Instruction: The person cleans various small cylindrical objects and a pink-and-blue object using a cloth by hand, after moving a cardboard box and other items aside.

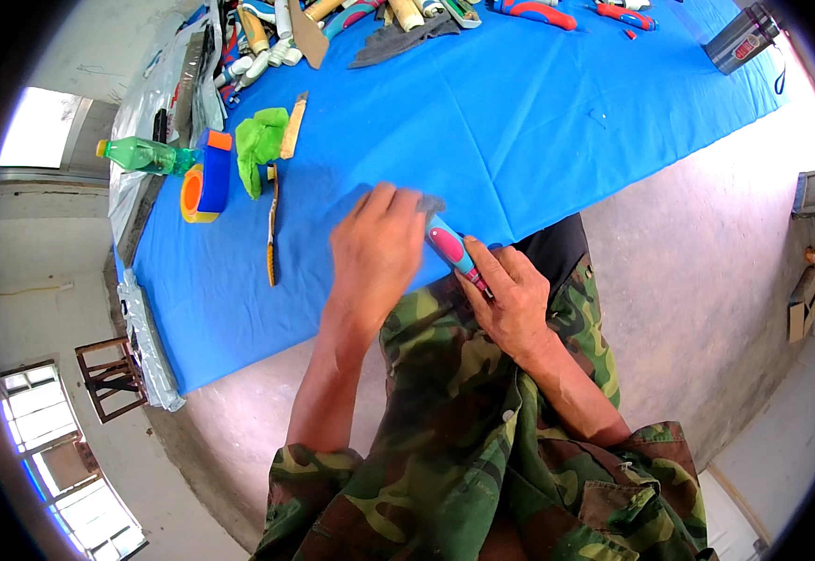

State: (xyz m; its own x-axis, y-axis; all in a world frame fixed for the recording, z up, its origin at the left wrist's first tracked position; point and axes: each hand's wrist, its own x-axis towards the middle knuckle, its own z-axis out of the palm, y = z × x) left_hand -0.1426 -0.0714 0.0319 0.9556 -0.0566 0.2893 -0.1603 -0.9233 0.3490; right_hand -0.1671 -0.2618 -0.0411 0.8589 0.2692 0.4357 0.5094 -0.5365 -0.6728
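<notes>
My right hand (pixel 512 294) grips the lower end of a turquoise plastic tool handle (pixel 460 254) with a pink oval inset, held over the table's near edge. My left hand (pixel 379 242), blurred, has its fingers curled at the handle's upper end. A scrap of grey cloth (pixel 433 204) shows beside those fingers; most of it is hidden by the hand. To the left on the blue tablecloth (pixel 407 140) lies a toothbrush (pixel 272 224). Beyond it are a bright green cloth (pixel 260 144) and a utility knife (pixel 294 126).
At the left stand a blue-and-orange tape roll (pixel 212 179) and a green plastic bottle (pixel 148 156). Hand tools with mixed handles (pixel 267 35) pile up at the far edge beside a dark grey cloth (pixel 407 45). A dark lidded cup (pixel 740 41) is at far right.
</notes>
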